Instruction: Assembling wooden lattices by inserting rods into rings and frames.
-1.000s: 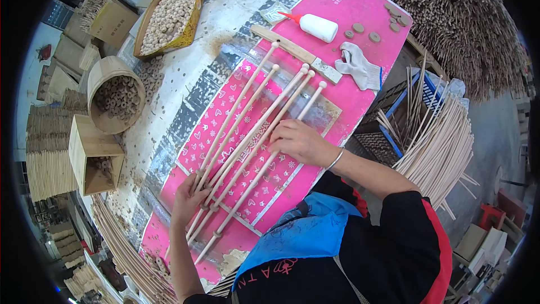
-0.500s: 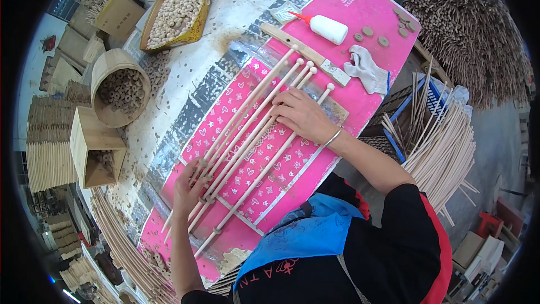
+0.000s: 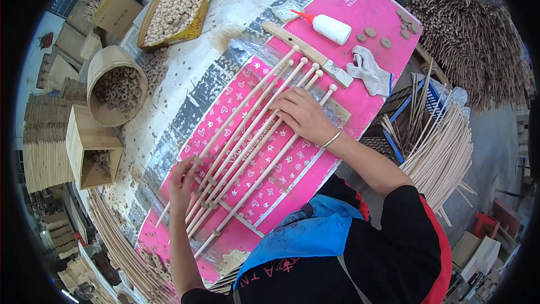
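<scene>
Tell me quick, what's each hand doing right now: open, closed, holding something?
Left hand: closed on the leftmost stick near its ring.
Right hand: fingers bent over several sticks; grip cannot be told.

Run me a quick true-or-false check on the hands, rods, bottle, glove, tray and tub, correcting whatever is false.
1. The right hand is over the rods. True.
2. The left hand is at the rods' ball ends. False: the left hand is toward their opposite ends, near the rings on them.
3. The bottle stands upright. False: the bottle lies on its side.
4. The glove lies on the pink sheet. True.
5. The tray holds rings. False: the tray holds balls.
6. The tub has loose rings in it. True.
</scene>
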`<action>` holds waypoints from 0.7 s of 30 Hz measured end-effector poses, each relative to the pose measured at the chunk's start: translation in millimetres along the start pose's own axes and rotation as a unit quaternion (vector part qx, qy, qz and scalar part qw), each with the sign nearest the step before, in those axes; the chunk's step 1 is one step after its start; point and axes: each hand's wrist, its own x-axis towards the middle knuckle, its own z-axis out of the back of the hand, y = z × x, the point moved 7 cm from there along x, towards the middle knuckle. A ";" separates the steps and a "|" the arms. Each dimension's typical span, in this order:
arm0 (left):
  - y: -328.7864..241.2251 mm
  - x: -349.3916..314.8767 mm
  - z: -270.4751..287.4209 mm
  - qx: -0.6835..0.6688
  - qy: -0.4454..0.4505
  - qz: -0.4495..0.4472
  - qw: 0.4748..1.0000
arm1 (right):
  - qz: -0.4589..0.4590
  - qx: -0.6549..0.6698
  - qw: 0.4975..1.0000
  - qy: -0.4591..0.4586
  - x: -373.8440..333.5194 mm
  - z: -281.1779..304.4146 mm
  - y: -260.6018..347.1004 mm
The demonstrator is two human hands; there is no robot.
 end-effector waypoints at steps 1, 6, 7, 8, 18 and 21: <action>1.9 -1.9 3.9 0.011 -0.005 0.001 1.000 | -0.014 -0.002 1.000 -0.008 2.8 0.8 -1.5; 20.8 -14.4 26.2 0.039 -0.015 0.003 0.999 | 0.003 -0.119 0.993 0.014 36.8 -17.7 -3.5; 23.9 -15.3 27.3 0.024 -0.014 0.008 1.000 | 0.021 -0.169 0.985 0.020 42.1 -19.0 -6.5; 24.1 -14.6 27.7 0.009 -0.014 0.014 1.000 | 0.021 -0.169 0.985 0.019 46.1 -18.2 -13.0; -19.2 -7.2 -3.2 0.096 0.011 -0.055 0.994 | 0.012 -0.163 0.985 0.062 57.3 2.1 -67.0; -27.7 -6.8 -8.2 0.247 0.027 -0.109 0.963 | 0.005 -0.146 0.989 -0.021 50.6 31.9 -76.1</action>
